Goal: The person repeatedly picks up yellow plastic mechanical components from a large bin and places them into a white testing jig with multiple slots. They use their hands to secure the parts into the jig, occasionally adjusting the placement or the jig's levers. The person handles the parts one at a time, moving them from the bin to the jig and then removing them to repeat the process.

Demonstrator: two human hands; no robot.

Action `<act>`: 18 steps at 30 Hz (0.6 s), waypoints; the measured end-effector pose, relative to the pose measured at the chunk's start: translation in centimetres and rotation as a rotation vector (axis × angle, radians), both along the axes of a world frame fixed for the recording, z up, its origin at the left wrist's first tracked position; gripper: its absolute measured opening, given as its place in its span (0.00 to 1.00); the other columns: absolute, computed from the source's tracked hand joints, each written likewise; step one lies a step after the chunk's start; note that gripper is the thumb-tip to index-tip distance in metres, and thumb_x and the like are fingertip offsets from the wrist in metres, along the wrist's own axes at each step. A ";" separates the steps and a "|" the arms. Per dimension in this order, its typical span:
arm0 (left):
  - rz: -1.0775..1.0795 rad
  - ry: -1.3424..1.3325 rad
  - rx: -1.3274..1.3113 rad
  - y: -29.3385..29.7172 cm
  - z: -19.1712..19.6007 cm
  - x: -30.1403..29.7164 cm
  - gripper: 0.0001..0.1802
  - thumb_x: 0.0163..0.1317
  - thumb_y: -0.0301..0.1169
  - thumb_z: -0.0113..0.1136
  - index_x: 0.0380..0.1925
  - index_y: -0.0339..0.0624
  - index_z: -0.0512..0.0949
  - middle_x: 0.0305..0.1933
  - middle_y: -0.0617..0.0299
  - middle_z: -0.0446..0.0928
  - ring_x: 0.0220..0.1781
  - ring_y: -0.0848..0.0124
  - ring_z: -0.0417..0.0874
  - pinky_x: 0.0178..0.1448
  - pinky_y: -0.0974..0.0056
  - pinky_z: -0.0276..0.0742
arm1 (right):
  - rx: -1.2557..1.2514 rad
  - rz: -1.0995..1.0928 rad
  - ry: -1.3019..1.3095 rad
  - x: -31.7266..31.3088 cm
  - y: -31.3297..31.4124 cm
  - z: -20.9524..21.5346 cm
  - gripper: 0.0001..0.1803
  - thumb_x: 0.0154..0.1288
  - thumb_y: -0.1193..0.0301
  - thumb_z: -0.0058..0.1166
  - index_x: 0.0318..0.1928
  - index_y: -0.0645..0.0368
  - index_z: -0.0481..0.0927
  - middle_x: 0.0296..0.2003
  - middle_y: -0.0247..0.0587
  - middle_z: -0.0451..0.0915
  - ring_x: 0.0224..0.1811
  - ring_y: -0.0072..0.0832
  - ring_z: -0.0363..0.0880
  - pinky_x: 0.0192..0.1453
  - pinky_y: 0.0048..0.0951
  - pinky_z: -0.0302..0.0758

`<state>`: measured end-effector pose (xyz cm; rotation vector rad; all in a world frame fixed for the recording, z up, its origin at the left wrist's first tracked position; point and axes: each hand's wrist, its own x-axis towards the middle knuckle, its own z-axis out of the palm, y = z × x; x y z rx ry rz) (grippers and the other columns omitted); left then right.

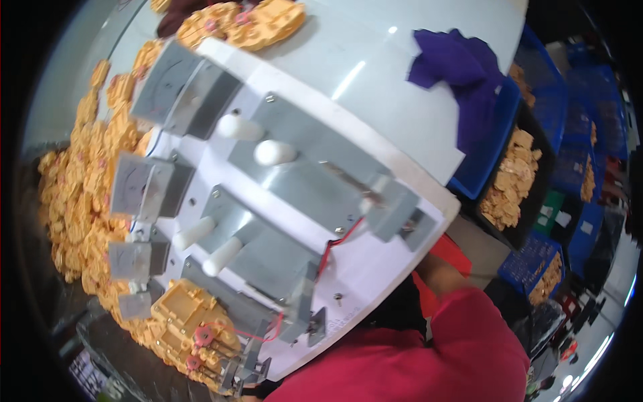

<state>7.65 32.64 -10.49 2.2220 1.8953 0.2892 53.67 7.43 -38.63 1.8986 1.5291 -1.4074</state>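
A white board [375, 157] carrying grey test fixtures fills the middle, tilted in view. Below its left side, a yellow plastic housing [187, 311] with pink knobs [203, 336] sits against the lowest fixture, by metal contacts and a thin red wire [258, 337]. At the bottom edge, a sliver of skin shows beside that fixture, perhaps my left hand [250, 396]; its fingers are hidden. My right forearm, in a red sleeve [479, 328], passes behind the board's right edge, so the right hand is out of sight.
White pegs [274, 153] and dial meters [132, 186] stand on the board. Yellow housings lie heaped [80, 208] along the left, more at the top [244, 27]. Purple cloth [462, 70] lies on the pale table [375, 40]. Blue crates [492, 151] with yellow parts stand right.
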 end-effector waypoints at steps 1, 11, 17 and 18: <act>0.008 -0.005 -0.004 -0.3 0.3 -0.2 0.35 0.63 0.34 0.59 0.66 0.28 0.61 0.70 0.40 0.63 0.70 0.50 0.68 0.72 0.54 0.64 | -0.012 0.001 0.005 0.3 -0.2 0.2 0.20 0.68 0.62 0.49 0.57 0.55 0.78 0.53 0.43 0.80 0.58 0.37 0.77 0.67 0.38 0.65; -0.019 -0.169 -0.006 -1.4 2.2 0.6 0.39 0.61 0.35 0.63 0.68 0.31 0.58 0.70 0.42 0.64 0.70 0.51 0.68 0.71 0.55 0.65 | -0.167 -0.192 0.044 4.4 -3.4 2.1 0.21 0.69 0.63 0.49 0.57 0.58 0.78 0.53 0.45 0.81 0.57 0.37 0.78 0.64 0.36 0.68; -0.062 -0.296 0.070 1.4 2.4 2.6 0.42 0.59 0.35 0.65 0.70 0.33 0.57 0.70 0.44 0.64 0.69 0.52 0.69 0.71 0.56 0.66 | -0.175 -0.502 0.059 6.6 -2.2 0.1 0.21 0.70 0.63 0.49 0.57 0.60 0.78 0.52 0.46 0.81 0.55 0.36 0.79 0.63 0.35 0.69; -0.055 -0.310 0.093 1.1 2.7 2.8 0.42 0.59 0.35 0.65 0.70 0.33 0.57 0.70 0.44 0.64 0.69 0.52 0.69 0.71 0.56 0.66 | -0.162 -0.551 0.068 7.2 -1.7 0.0 0.21 0.70 0.63 0.49 0.57 0.61 0.78 0.52 0.46 0.81 0.55 0.36 0.79 0.62 0.34 0.70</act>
